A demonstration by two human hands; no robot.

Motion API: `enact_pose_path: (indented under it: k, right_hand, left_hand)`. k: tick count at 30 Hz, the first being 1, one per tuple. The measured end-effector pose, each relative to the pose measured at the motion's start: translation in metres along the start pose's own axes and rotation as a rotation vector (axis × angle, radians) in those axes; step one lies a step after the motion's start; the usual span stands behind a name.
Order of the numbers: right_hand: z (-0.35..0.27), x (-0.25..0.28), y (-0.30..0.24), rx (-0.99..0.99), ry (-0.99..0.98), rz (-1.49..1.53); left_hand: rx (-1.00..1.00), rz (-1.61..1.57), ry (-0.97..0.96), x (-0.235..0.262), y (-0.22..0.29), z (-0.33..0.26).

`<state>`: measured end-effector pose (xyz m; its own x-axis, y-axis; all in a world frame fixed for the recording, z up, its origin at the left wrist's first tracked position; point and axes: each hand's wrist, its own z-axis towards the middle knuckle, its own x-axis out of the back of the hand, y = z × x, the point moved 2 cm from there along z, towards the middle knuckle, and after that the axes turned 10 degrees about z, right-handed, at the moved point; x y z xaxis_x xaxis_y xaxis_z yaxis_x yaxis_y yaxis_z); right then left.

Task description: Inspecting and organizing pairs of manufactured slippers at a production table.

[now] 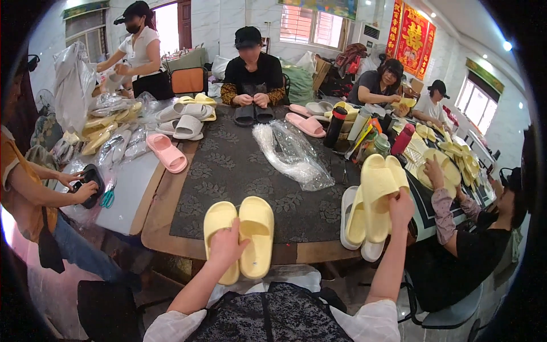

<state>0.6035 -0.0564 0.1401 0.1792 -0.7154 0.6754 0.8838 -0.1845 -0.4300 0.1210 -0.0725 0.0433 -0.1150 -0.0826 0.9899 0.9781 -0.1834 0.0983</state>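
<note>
By the near worktop edge [307,252], right hand [402,210] clasps slippers [378,191], likely light, pliant, best strap-held; left hand [225,245]: closure unclear.

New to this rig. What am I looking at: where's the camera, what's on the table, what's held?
No machine here: a person works with two bare hands. The one picture comes from a fisheye camera on their head, looking down, so straight edges bend.

On the table are a dark patterned mat, clear plastic, pink slippers and a red bottle.

The left hand is at the opening of a yellow slipper, its mate alongside; hidden fingers leave the grip unclear. The right hand holds yellow slippers; how many, I can't tell. Other people work around the table.
</note>
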Motion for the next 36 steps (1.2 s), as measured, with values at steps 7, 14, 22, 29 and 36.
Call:
enact_pose_path:
  k: [7, 14, 22, 29, 36]
  right_hand:
    - [0.020, -0.013, 0.026, -0.317, -0.153, 0.381]
    - [-0.039, -0.014, -0.081, 0.161, 0.060, 0.414]
    - [-0.093, -0.109, -0.218, 0.462, -0.574, 0.716]
    - [-0.124, -0.185, -0.271, 0.423, -0.971, 0.554]
    - [-0.132, -0.204, -0.231, 0.067, -0.534, 0.835]
  left_hand:
    - [-0.153, -0.077, 0.005, -0.008, 0.036, -0.001]
    - [-0.184, -0.219, -0.014, 0.017, 0.023, -0.008]
    - [0.037, -0.412, 0.179, 0.059, -0.017, 0.016]
    - [-0.036, -0.176, 0.146, 0.044, -0.021, 0.054]
    - [0.032, -0.349, 0.252, 0.010, -0.003, 0.096]
